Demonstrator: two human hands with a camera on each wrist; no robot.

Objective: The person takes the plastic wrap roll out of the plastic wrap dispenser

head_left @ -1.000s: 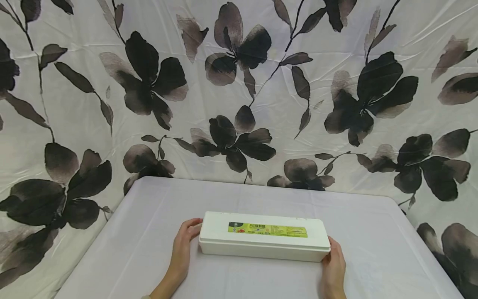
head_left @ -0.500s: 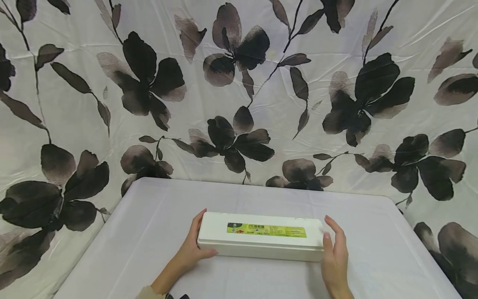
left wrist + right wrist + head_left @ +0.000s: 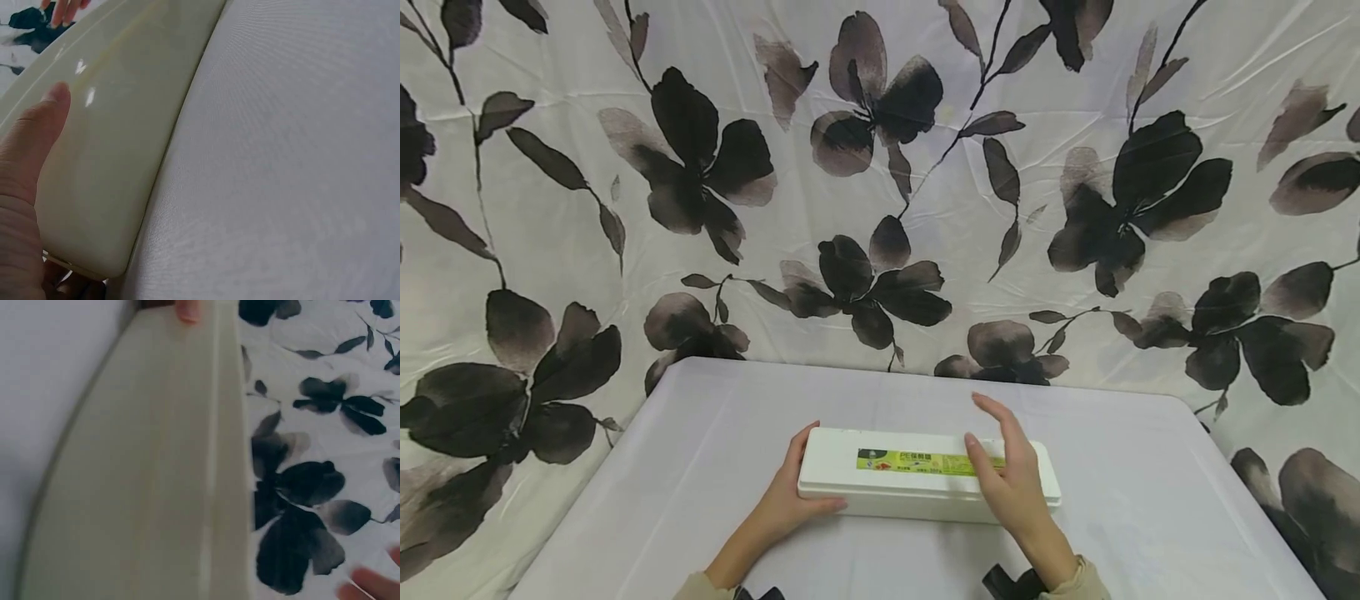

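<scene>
A long white lidded cling film box [image 3: 831, 468] lies on the table, a yellow-green label [image 3: 906, 462] along its top. My left hand [image 3: 786, 492] grips the box's left end, the thumb on the front wall and the fingers round the far side. In the left wrist view that thumb presses against the glossy front face [image 3: 119, 137]. My right hand [image 3: 1013, 479] is over the right part of the lid with its fingers loosely extended, overlapping the label's right end in the head view. Its blurred fingertips [image 3: 372, 584] show at the lower right of the right wrist view, apart from the box.
A white cloth [image 3: 1135, 500] covers the table. Behind it hangs a white curtain [image 3: 985, 200] with dark flowers and leaves. A black wrist device [image 3: 1011, 583] shows at the right sleeve [image 3: 1078, 581].
My right hand has left the box's right end and moved leftward over the lid. My left hand has shifted its hold, bringing the thumb onto the front wall. The box has stayed in place.
</scene>
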